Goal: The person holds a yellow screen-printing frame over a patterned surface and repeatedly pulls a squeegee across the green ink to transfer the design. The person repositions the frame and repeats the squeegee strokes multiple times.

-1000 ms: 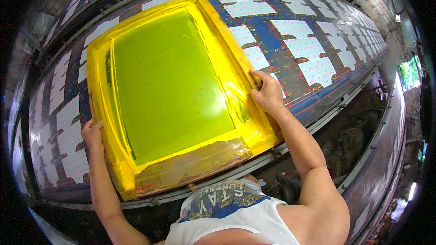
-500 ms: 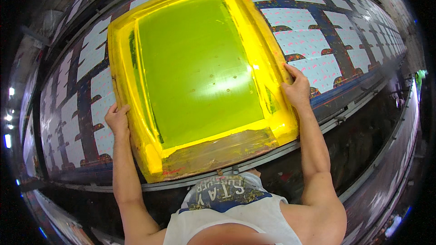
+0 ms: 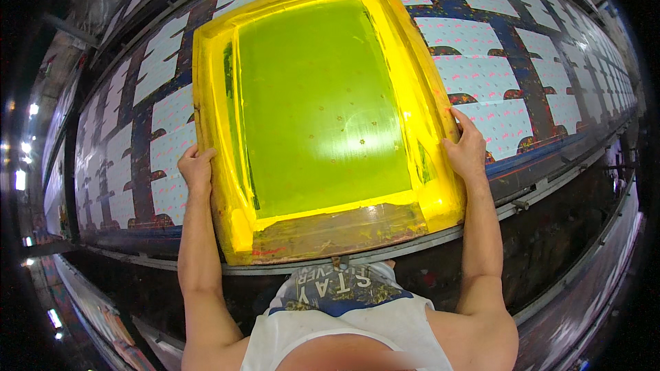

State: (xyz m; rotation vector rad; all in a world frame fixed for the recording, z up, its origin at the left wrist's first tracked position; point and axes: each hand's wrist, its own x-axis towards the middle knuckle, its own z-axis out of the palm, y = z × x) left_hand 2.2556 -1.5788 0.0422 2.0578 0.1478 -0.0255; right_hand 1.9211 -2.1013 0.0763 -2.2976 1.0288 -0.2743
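Observation:
A large screen-printing frame (image 3: 443, 106), smeared with bright yellow ink, lies over the long printing table in front of me. Stretched inside it is a yellow-green mesh (image 3: 309, 96) with a few small dark marks and a shiny patch of reflected light. My left hand (image 3: 197, 167) grips the frame's left side, thumb on top and fingers curled at the outer edge. On the opposite side my right hand (image 3: 469, 151) holds the frame the same way, a bit farther up. The undersides of both grips are hidden. A brownish strip (image 3: 340, 233) runs along the near end.
Pale panels (image 3: 485, 77) with small pink prints lie in rows along the dark, ink-stained table (image 3: 512, 96). A metal rail (image 3: 505, 214) follows its near edge, close to my body. Another long table (image 3: 577, 288) stands at the lower right.
The frame and both hands sit farther right in the picture. The table and its panels have shifted the same way, so the view has moved too. Both grips stay the same.

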